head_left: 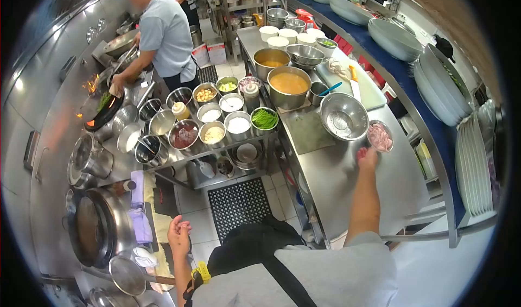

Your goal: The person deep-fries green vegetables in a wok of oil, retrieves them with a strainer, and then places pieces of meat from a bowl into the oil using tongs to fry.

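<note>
Handling a bowl of raw meat at the work surface. The right hand (367, 156) is at the near edge of the bowl (387, 149), fingers appearing to meet the rim; whether they grip it cannot be told. The left hand (178, 236) is half-curled and seems to hold nothing. Good handling would call for a firm pinch of the rim, fingertips kept out of the meat (380, 136), and the bowl held level and clear of the colander (341, 123) just beside it. The bowl lies on the surface (339, 179), just beyond the right hand and well apart from the left, which is raised across the aisle near the purple cloths (140, 225).
</note>
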A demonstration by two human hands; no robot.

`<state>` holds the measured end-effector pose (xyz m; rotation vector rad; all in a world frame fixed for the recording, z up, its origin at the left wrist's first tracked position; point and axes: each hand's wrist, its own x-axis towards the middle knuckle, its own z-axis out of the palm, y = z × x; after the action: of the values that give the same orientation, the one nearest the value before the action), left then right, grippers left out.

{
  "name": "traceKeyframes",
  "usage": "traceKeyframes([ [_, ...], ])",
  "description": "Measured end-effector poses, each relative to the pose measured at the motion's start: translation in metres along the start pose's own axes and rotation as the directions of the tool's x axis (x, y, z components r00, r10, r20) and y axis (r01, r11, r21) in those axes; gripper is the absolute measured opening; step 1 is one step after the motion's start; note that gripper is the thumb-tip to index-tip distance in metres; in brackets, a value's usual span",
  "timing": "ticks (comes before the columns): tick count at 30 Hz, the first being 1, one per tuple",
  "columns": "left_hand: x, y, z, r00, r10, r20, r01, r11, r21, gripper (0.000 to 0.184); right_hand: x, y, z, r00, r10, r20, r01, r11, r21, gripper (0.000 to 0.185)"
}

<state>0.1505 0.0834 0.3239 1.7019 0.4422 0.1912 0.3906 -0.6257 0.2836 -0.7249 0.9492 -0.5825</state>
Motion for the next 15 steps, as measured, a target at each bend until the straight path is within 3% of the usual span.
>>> traceKeyframes([
  [2,-0.004,0.001,0.013,0.999,-0.046,0.010,0.046,0.999,0.012,0.038,-0.005,-0.015,0.008,0.997,-0.023,-0.076,0.019,0.999,-0.049,0.031],
  [7,-0.007,-0.010,0.039,0.995,-0.100,0.009,0.099,0.994,0.052,0.037,0.056,-0.011,-0.005,0.997,-0.048,-0.058,0.038,0.985,-0.168,0.043],
  [8,-0.007,-0.014,0.045,0.998,-0.062,0.027,0.062,0.998,0.020,0.035,0.056,-0.013,-0.004,0.996,-0.088,0.016,0.089,0.969,-0.230,0.042],
  [9,-0.006,-0.014,0.052,0.999,-0.026,0.030,0.026,1.000,-0.010,0.034,0.050,-0.017,-0.005,0.955,-0.213,0.209,0.275,0.897,-0.346,0.041],
  [10,-0.007,-0.016,0.057,0.998,-0.033,0.045,0.034,0.999,-0.020,0.032,0.034,-0.021,-0.007,0.731,-0.417,0.540,0.668,0.598,-0.443,0.040],
  [11,-0.002,-0.018,0.063,0.998,-0.023,0.055,0.025,0.999,-0.031,0.031,0.009,-0.029,-0.002,0.439,-0.503,0.744,0.897,0.300,-0.326,0.040],
  [12,0.001,-0.020,0.068,0.999,0.012,0.050,-0.012,1.000,0.001,0.031,-0.020,-0.039,0.002,0.252,-0.504,0.826,0.959,0.243,-0.145,0.040],
  [14,0.008,-0.016,0.075,0.996,0.066,0.063,-0.070,0.995,0.065,0.031,-0.015,-0.040,-0.004,0.551,-0.370,0.748,0.622,0.780,-0.072,0.048],
  [15,0.011,-0.014,0.079,0.993,0.078,0.084,-0.086,0.992,0.095,0.032,-0.005,-0.046,-0.020,0.669,-0.227,0.708,0.354,0.935,-0.034,0.052],
])
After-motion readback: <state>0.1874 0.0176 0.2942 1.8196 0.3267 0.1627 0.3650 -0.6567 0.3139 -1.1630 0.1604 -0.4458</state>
